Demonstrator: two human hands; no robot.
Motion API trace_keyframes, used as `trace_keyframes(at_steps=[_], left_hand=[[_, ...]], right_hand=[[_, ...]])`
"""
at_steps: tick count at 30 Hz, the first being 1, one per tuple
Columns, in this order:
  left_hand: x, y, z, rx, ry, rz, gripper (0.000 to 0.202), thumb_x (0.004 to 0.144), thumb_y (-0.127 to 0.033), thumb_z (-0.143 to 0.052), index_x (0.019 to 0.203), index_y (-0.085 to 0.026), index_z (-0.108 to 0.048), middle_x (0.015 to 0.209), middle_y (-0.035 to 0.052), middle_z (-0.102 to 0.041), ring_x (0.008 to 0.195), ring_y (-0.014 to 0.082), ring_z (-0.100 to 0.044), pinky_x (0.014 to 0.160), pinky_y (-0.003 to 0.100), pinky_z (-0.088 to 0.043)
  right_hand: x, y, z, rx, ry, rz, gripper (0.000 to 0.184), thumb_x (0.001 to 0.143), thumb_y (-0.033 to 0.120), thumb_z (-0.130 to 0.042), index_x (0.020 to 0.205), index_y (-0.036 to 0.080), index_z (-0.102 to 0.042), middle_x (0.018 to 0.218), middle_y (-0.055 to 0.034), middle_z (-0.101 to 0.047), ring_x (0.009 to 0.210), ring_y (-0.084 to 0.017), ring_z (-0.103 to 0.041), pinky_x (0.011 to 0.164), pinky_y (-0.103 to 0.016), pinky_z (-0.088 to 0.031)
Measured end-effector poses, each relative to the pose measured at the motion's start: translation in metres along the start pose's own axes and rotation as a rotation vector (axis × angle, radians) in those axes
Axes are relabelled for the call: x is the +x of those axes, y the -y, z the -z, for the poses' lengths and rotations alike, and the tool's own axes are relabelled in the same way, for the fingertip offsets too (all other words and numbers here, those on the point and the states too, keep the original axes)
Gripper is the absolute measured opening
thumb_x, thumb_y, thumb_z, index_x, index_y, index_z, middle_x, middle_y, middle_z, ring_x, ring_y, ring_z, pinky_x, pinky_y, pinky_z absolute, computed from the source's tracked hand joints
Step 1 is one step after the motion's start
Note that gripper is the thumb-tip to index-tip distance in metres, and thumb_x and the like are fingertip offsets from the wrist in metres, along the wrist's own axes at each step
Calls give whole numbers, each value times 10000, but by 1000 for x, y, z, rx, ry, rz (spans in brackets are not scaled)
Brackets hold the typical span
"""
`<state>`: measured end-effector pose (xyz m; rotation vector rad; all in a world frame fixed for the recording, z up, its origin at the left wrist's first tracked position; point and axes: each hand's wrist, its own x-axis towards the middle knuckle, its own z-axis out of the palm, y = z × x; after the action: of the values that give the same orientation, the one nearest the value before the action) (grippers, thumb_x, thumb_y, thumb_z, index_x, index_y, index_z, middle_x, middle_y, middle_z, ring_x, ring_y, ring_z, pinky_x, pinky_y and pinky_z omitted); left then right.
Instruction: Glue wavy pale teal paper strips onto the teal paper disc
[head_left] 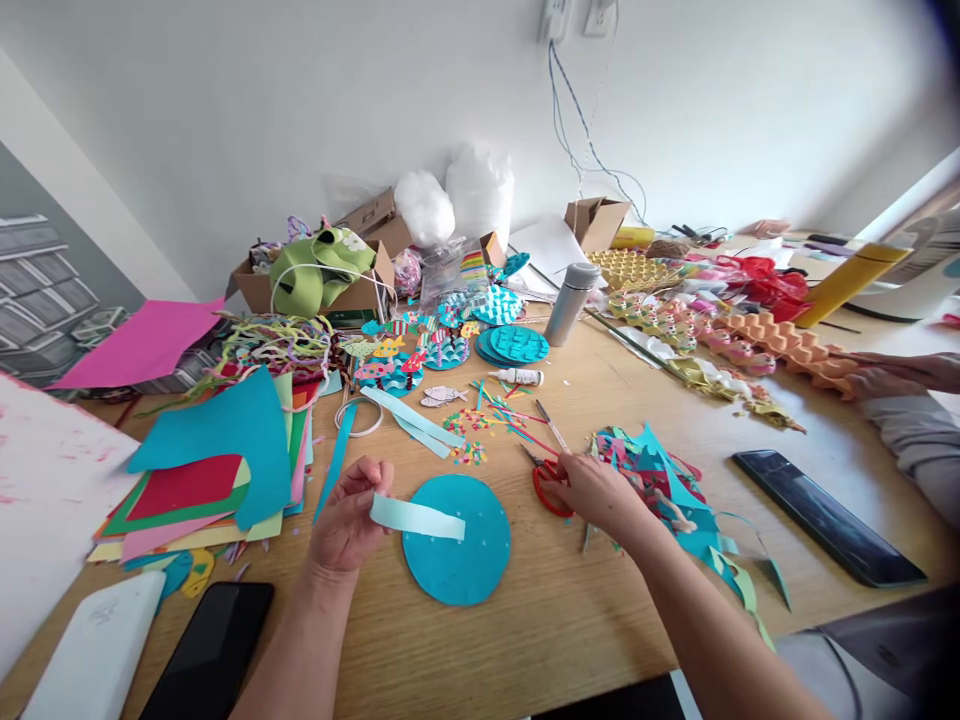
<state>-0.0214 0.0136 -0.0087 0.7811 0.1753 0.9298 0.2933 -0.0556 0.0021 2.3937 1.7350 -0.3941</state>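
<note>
Near the front edge of the counter [420, 650], a pale blue paper strip [421, 518] is held over a blue disc [457, 572] by the left grip [351, 515]; red-handled scissors [538, 486] are touched by the right grip [600, 492].

Right hand [600, 493] covers part of red scissors [538, 490]; grip unclear. Toward the near-left corner of the table [442, 655], white slab [97, 655] and black phone [210, 655] run out of frame. Co-worker's sleeve [911, 445] is cut off, right edge. Small bottle [520, 377] label too tiny to read.

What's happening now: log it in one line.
left hand: holds pale-blue strip; right hand: touches red-handled scissors; blue disc: on table
</note>
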Motion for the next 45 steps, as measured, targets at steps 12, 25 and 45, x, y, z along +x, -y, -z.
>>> trace_keyframes(at_steps=[12, 25, 45], left_hand=[[-3, -2, -4, 24, -114, -47, 237, 678, -263, -768, 752, -208, -549, 649, -54, -414, 433, 21, -407, 404, 126, -408], [3, -3, -13, 318, -230, 59, 290, 628, -307, -823, 788, -167, -626, 669, -20, -607, 541, 104, -568, 513, 234, -450], [10, 8, 12, 745, -429, 344, 419, 527, -404, -858, 737, -137, -612, 582, -3, -645, 519, 133, -627, 491, 230, -469]], right_hand=[[-36, 69, 44, 737, -118, 516, 324, 947, 427, -419, 1024, 200, -636, 1029, -69, -699, 930, -181, -643, 759, -267, -475], [-48, 127, 91, 381, -38, 657, 101, 825, 166, -544, 812, 180, -644, 699, -3, -666, 608, -108, -563, 531, -217, -313], [-7, 142, 39, 15, 70, 563, 166, 856, 262, -538, 912, 174, -667, 963, -96, -712, 910, -231, -651, 675, -275, -412]])
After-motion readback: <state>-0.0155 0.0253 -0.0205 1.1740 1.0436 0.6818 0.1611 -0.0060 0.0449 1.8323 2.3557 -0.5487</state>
